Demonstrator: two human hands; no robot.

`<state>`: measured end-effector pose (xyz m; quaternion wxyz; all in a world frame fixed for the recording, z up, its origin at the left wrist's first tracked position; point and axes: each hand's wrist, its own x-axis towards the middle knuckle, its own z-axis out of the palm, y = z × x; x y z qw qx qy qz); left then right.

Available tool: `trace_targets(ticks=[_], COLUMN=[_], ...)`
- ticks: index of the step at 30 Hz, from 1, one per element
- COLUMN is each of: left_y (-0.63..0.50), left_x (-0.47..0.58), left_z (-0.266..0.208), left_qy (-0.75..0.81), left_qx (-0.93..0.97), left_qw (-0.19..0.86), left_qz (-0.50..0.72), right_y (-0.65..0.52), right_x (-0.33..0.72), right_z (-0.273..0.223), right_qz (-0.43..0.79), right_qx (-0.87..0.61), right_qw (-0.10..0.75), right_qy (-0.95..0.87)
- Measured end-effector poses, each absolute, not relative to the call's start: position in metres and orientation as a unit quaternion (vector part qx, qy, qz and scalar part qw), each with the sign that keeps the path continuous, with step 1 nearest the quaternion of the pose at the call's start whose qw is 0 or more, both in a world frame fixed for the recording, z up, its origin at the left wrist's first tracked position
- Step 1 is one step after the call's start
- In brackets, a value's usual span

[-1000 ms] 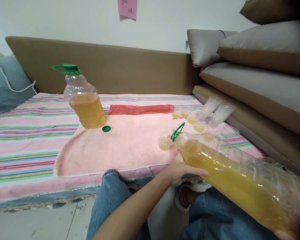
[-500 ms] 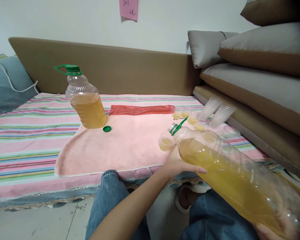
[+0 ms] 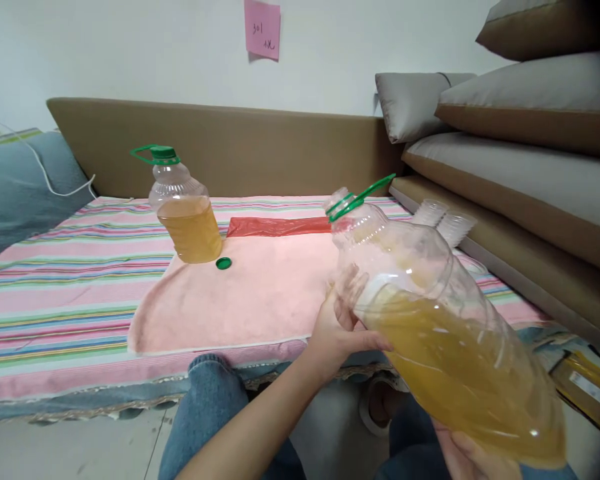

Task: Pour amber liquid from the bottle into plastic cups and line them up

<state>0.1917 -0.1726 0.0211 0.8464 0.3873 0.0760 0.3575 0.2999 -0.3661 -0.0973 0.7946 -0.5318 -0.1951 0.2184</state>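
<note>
A large clear plastic bottle of yellow liquid is tilted, its uncapped neck up and to the left, a green ring handle sticking out from the neck. My left hand wraps round the bottle's side below the shoulder, fingers showing through the plastic. Low at the right, my right hand supports the base from beneath; part of it is hidden. A green cap lies on the pink cloth. Behind the held bottle, the small cups of yellow liquid are mostly hidden.
A second bottle, capped in green, stands upright at the left. A flat red plastic bag lies behind the cloth. Stacked clear cups lean beside the piled cushions at the right. A striped sheet covers the bed.
The bottle's neck has risen and the bottle is more upright, its liquid sunk back from the neck toward the base. Both hands moved with it. The view has shifted slightly.
</note>
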Motion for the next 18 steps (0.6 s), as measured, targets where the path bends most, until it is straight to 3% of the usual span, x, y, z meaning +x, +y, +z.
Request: trace_targets(ticks=[6, 18], left_y=[-0.164, -0.1], left_x=[0.158, 0.071], left_z=[0.031, 0.036], left_qy=[0.096, 0.218], left_qx=[0.42, 0.37], left_qw=[0.822, 0.642], left_qz=[0.372, 0.636], right_y=[-0.307, -0.167], right_x=[0.251, 0.193], right_z=[-0.066, -0.027], right_qz=[0.29, 0.435], right_qx=[-0.485, -0.303], right_qw=[0.793, 0.749], right_qy=[-0.227, -0.397])
